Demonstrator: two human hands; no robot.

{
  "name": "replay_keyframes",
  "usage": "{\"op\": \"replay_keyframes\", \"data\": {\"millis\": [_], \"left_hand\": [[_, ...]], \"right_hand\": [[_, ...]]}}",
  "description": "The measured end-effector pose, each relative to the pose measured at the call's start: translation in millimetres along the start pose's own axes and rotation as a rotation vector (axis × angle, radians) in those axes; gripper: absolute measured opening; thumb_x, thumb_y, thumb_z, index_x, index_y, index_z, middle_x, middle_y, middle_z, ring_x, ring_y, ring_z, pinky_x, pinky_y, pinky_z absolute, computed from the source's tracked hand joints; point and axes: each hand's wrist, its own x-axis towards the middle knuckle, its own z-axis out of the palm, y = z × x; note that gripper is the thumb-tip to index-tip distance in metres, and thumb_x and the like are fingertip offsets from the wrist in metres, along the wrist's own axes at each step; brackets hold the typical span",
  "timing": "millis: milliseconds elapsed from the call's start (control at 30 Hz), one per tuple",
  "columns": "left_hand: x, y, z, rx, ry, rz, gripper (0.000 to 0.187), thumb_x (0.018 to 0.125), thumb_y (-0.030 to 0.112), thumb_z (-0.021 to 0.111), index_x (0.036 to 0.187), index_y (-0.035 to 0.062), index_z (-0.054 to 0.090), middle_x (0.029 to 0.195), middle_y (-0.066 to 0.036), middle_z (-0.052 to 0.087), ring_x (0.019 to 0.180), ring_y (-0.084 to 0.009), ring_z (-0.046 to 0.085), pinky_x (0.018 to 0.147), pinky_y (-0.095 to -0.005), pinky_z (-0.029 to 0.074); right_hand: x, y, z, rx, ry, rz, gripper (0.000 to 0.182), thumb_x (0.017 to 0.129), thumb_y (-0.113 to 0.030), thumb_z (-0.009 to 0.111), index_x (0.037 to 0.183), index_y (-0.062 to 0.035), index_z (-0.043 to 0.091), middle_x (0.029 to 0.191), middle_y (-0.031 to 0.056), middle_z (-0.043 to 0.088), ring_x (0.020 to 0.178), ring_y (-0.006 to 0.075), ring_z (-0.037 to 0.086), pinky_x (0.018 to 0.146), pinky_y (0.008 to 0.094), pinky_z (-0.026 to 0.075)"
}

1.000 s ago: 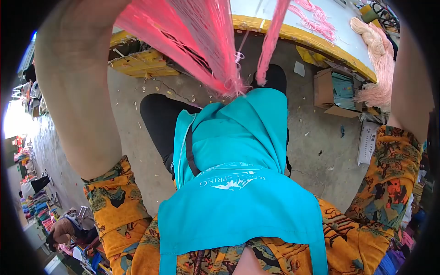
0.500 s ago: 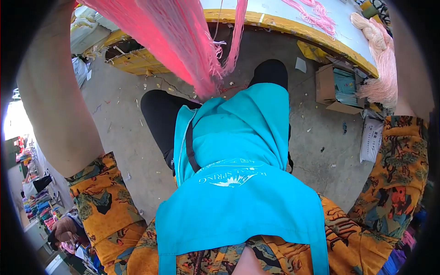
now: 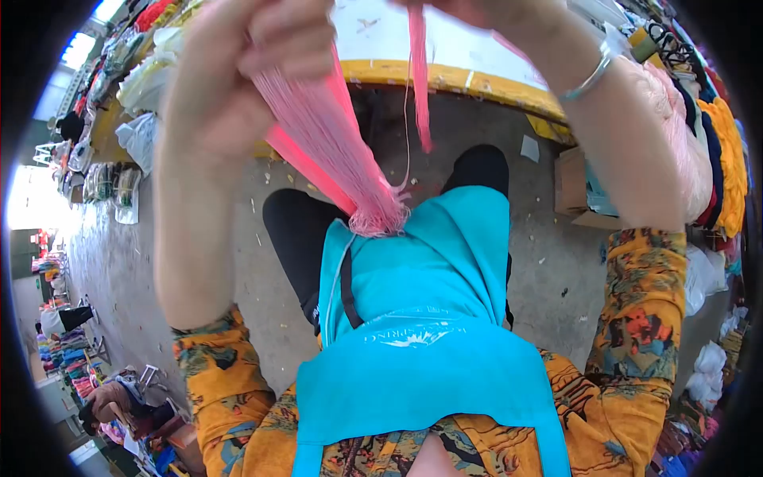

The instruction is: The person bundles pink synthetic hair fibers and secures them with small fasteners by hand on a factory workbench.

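My left hand (image 3: 278, 56), slightly blurred, is wrapped round a thick skein of pink yarn (image 3: 338, 135). The skein hangs down from the fist, its looped lower end resting against my turquoise apron (image 3: 429, 366) at the lap. My right hand (image 3: 477, 12) is partly cut off by the top edge. From its fingers dangles a thinner bunch of pink yarn (image 3: 419, 75), apart from the main skein. A single loose strand runs down between the two bunches to the skein's lower end.
Ahead is a white-topped table (image 3: 366, 32) with a yellow edge (image 3: 477, 83). An open cardboard box (image 3: 571, 187) stands under its right side. Pale pink yarn (image 3: 675, 119) and orange yarn (image 3: 719, 151) hang at right. Another person (image 3: 119, 401) is bent over at far left.
Both hands have come into view at the top. The pink skein, spread wide before, is now gathered narrower in my left hand. The thin bunch hangs separately from my right.
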Motion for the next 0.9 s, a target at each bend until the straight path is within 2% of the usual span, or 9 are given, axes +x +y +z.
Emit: {"op": "replay_keyframes", "data": {"millis": [67, 133, 300, 367, 433, 533, 667, 833, 900], "left_hand": [[-6, -21, 7, -0.135, 0.25, 0.077, 0.031, 0.103, 0.025, 0.041, 0.099, -0.0024, 0.054, 0.057, 0.007, 0.03, 0.045, -0.0017, 0.028, 0.047, -0.0198, 0.027], [-15, -35, 5, -0.219, 0.25, 0.155, 0.038, 0.104, 0.03, 0.04, 0.119, -0.0036, 0.052, 0.057, 0.008, 0.027, 0.044, -0.0014, 0.025, 0.045, -0.0187, 0.025], [-44, -53, 1, -0.436, 0.19, 0.354, 0.03, 0.105, 0.022, 0.035, 0.112, 0.0006, 0.054, 0.059, 0.005, 0.034, 0.046, -0.0041, 0.032, 0.051, -0.0214, 0.033], [-53, -51, 4, -0.544, 0.075, 0.496, 0.024, 0.104, 0.02, 0.035, 0.098, 0.0055, 0.053, 0.064, 0.004, 0.043, 0.052, -0.0073, 0.041, 0.058, -0.0256, 0.038], [-51, -60, 5, -0.603, 0.241, 0.507, 0.023, 0.104, 0.021, 0.036, 0.098, 0.0064, 0.052, 0.068, 0.004, 0.046, 0.059, -0.0081, 0.045, 0.064, -0.0284, 0.039], [-47, -74, -13, -0.667, 0.374, 0.338, 0.026, 0.105, 0.026, 0.033, 0.085, 0.0132, 0.045, 0.065, 0.005, 0.047, 0.059, -0.0068, 0.049, 0.074, -0.0308, 0.043], [-57, -74, -31, -0.65, 0.286, 0.474, 0.022, 0.104, 0.024, 0.036, 0.086, 0.0129, 0.043, 0.055, 0.003, 0.044, 0.04, -0.0057, 0.042, 0.041, -0.0203, 0.038], [-78, -77, -32, -0.59, 0.36, 0.587, 0.022, 0.101, 0.022, 0.044, 0.116, 0.0058, 0.05, 0.052, 0.003, 0.043, 0.038, -0.0042, 0.04, 0.04, -0.0186, 0.037], [-78, -74, -33, -0.635, 0.409, 0.617, 0.016, 0.101, 0.02, 0.045, 0.105, 0.0064, 0.052, 0.05, 0.002, 0.043, 0.036, -0.0047, 0.038, 0.039, -0.0187, 0.036]], "right_hand": [[-12, 29, 7, 0.244, -0.052, 0.092, 0.03, 0.093, -0.02, 0.054, 0.116, -0.0018, 0.06, 0.085, 0.001, 0.059, 0.066, 0.0034, 0.047, 0.06, 0.0176, 0.037], [-29, 35, 22, 0.481, -0.005, 0.292, 0.031, 0.095, -0.025, 0.058, 0.116, -0.0032, 0.06, 0.106, 0.0046, 0.064, 0.101, 0.0108, 0.058, 0.09, 0.0253, 0.046], [-84, 117, 5, -0.377, 0.182, 0.357, 0.02, 0.084, -0.018, 0.062, 0.093, -0.002, 0.068, 0.086, 0.0148, 0.069, 0.081, 0.0238, 0.067, 0.076, 0.0336, 0.051], [-96, 136, -25, -0.555, 0.295, 0.431, 0.018, 0.084, -0.017, 0.063, 0.089, 0.0004, 0.067, 0.076, 0.012, 0.067, 0.073, 0.0168, 0.063, 0.071, 0.0294, 0.049], [-105, 157, -61, -0.729, 0.461, 0.472, 0.02, 0.081, -0.021, 0.06, 0.085, -0.0033, 0.07, 0.083, 0.0151, 0.068, 0.081, 0.0303, 0.066, 0.074, 0.0386, 0.052], [-117, 203, -123, -0.794, 0.641, 0.541, 0.021, 0.079, -0.023, 0.061, 0.086, -0.006, 0.07, 0.084, 0.0145, 0.069, 0.082, 0.0309, 0.067, 0.074, 0.0411, 0.052], [-148, 247, -208, -0.936, 0.756, 0.777, 0.024, 0.078, -0.026, 0.059, 0.09, -0.01, 0.072, 0.092, 0.0134, 0.07, 0.087, 0.0312, 0.067, 0.076, 0.0408, 0.052], [-163, 260, -254, -1.088, 0.816, 1.111, 0.025, 0.08, -0.028, 0.058, 0.093, -0.0138, 0.073, 0.097, 0.0125, 0.07, 0.092, 0.0313, 0.067, 0.08, 0.0412, 0.052], [-157, 267, -256, -1.078, 0.756, 1.144, 0.025, 0.08, -0.029, 0.058, 0.093, -0.0141, 0.073, 0.098, 0.0127, 0.07, 0.093, 0.031, 0.067, 0.081, 0.0415, 0.052]]}}
